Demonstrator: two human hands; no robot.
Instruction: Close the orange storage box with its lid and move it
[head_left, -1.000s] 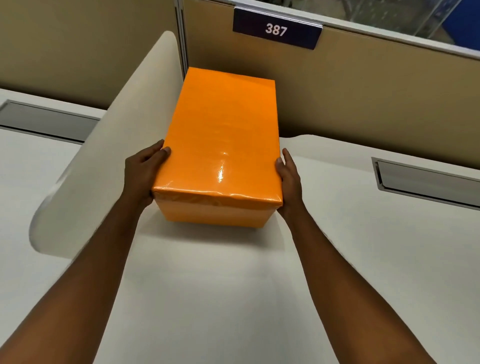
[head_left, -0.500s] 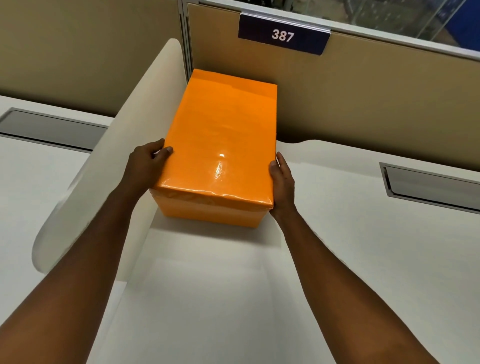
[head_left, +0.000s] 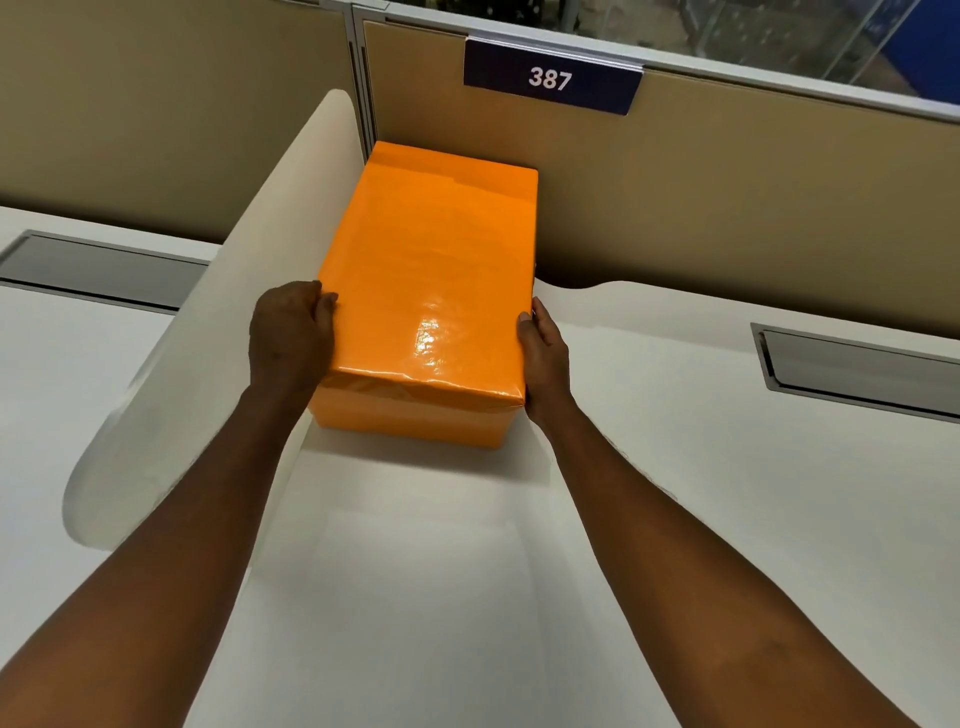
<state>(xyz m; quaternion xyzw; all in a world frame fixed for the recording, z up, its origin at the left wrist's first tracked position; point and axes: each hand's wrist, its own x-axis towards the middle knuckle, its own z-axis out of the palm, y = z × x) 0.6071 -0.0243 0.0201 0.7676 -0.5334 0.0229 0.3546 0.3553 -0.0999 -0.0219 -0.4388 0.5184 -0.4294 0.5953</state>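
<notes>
the white desk (head_left: 727, 493) is bounded at twelve o'clock by a tan partition (head_left: 753, 208), and the orange storage box (head_left: 415, 421) is set against it in the corner, presumably so it stays tucked away. its lid (head_left: 431, 270) is seated flush on top. the box is pressed between the left hand (head_left: 291, 338) at nine o'clock and the right hand (head_left: 543, 353) at three o'clock, seemingly so it can be slid squarely.

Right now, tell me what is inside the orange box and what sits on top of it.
The inside cannot be seen: the glossy orange lid sits on the orange box and covers it. Nothing else rests on top. The left hand and right hand press against its sides.
</notes>
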